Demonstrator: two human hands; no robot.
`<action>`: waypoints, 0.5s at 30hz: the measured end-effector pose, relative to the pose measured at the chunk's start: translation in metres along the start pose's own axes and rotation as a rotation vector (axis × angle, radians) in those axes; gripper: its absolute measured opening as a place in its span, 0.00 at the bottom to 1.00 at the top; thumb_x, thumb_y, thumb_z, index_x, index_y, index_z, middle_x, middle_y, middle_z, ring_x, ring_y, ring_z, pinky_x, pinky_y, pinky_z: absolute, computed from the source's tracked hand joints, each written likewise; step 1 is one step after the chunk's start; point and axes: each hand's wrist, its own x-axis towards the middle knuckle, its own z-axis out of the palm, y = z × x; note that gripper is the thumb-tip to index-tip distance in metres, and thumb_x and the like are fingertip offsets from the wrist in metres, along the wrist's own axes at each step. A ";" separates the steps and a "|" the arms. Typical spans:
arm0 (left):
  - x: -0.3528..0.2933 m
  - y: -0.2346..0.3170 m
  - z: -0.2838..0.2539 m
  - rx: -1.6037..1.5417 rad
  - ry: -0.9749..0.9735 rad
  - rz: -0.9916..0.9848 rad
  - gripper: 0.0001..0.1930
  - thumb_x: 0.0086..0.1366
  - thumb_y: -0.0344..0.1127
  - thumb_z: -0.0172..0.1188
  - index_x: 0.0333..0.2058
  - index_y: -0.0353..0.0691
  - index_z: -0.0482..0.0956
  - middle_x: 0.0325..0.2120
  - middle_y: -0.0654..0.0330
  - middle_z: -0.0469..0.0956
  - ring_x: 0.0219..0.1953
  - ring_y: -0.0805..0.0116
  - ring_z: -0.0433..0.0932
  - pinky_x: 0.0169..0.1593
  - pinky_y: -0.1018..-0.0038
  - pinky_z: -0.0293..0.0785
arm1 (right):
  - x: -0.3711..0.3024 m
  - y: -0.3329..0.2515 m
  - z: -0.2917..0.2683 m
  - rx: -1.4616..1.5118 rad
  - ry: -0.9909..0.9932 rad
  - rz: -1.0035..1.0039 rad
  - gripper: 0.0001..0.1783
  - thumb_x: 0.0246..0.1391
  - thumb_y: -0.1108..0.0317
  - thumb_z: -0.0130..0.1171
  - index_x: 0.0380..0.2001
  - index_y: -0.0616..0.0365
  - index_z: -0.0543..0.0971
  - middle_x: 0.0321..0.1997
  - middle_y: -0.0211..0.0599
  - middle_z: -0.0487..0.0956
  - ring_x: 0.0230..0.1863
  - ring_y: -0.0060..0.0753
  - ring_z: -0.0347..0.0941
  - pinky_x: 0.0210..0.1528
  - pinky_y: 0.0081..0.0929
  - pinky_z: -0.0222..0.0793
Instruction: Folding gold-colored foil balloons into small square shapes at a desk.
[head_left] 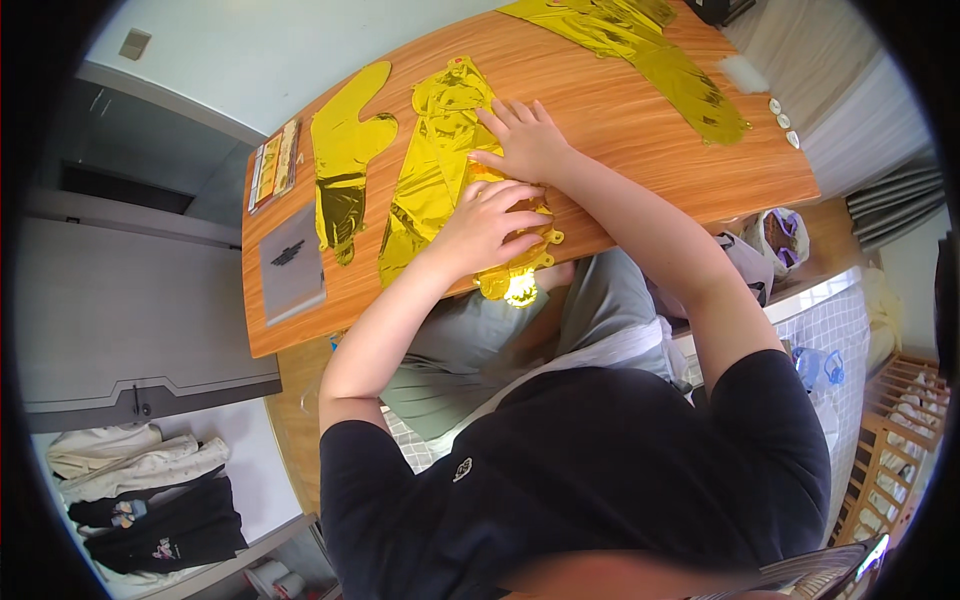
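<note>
A flat, wrinkled gold foil balloon (432, 180) lies in front of me, its lower tabbed end hanging past the table's near edge. My left hand (485, 228) rests on this lower part with fingers spread. Just beyond it, my right hand (525, 143) lies palm down, fingers fanned out, partly on the foil and partly on the table. Neither hand grips anything; the foil under the palms is hidden. To the left lies another flat gold foil balloon (350, 140), curved at its top. More gold foil (660, 65) stretches across the far right of the table.
On the wooden table (590, 85), a grey translucent folder (293, 270) and a stack of booklets (272, 170) lie at the left edge. Small white round pieces (780, 115) sit along the right edge. Bags (775, 240) stand beyond the table's right side.
</note>
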 end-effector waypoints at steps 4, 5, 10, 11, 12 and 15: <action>0.003 -0.006 -0.001 -0.017 -0.090 0.017 0.16 0.64 0.44 0.67 0.50 0.55 0.85 0.59 0.62 0.78 0.63 0.60 0.72 0.66 0.58 0.59 | 0.000 -0.001 -0.002 -0.003 -0.007 -0.001 0.50 0.64 0.24 0.38 0.77 0.47 0.56 0.79 0.48 0.58 0.80 0.51 0.50 0.78 0.60 0.42; 0.003 -0.008 -0.001 -0.016 -0.136 0.010 0.17 0.64 0.44 0.67 0.52 0.55 0.84 0.59 0.61 0.78 0.64 0.61 0.72 0.67 0.58 0.58 | -0.001 -0.001 -0.002 -0.003 -0.005 -0.001 0.50 0.64 0.24 0.38 0.77 0.47 0.56 0.79 0.48 0.58 0.80 0.51 0.50 0.78 0.60 0.42; 0.002 -0.009 0.002 -0.007 -0.100 0.055 0.21 0.64 0.46 0.67 0.56 0.52 0.82 0.57 0.61 0.80 0.64 0.63 0.73 0.68 0.57 0.57 | -0.001 -0.001 -0.001 0.004 -0.002 0.002 0.50 0.64 0.24 0.37 0.77 0.47 0.56 0.80 0.48 0.57 0.80 0.51 0.50 0.78 0.59 0.42; 0.001 -0.008 0.002 -0.012 -0.082 0.061 0.22 0.64 0.46 0.67 0.56 0.52 0.81 0.57 0.61 0.80 0.63 0.63 0.74 0.68 0.58 0.57 | -0.001 -0.001 0.000 0.002 -0.001 0.007 0.50 0.64 0.24 0.37 0.77 0.47 0.56 0.80 0.49 0.57 0.80 0.51 0.50 0.78 0.59 0.42; 0.001 -0.008 0.003 -0.012 -0.081 0.061 0.22 0.64 0.46 0.67 0.56 0.52 0.81 0.57 0.61 0.80 0.63 0.63 0.74 0.68 0.58 0.57 | -0.002 -0.001 0.000 0.001 -0.001 0.006 0.50 0.64 0.24 0.37 0.77 0.47 0.56 0.80 0.49 0.57 0.80 0.51 0.50 0.78 0.59 0.42; 0.000 -0.005 0.002 0.048 -0.073 0.102 0.24 0.64 0.48 0.66 0.57 0.50 0.81 0.57 0.60 0.81 0.63 0.62 0.75 0.68 0.58 0.58 | -0.002 -0.002 0.000 -0.015 0.074 -0.011 0.46 0.66 0.29 0.43 0.75 0.49 0.60 0.77 0.50 0.62 0.77 0.53 0.55 0.76 0.61 0.47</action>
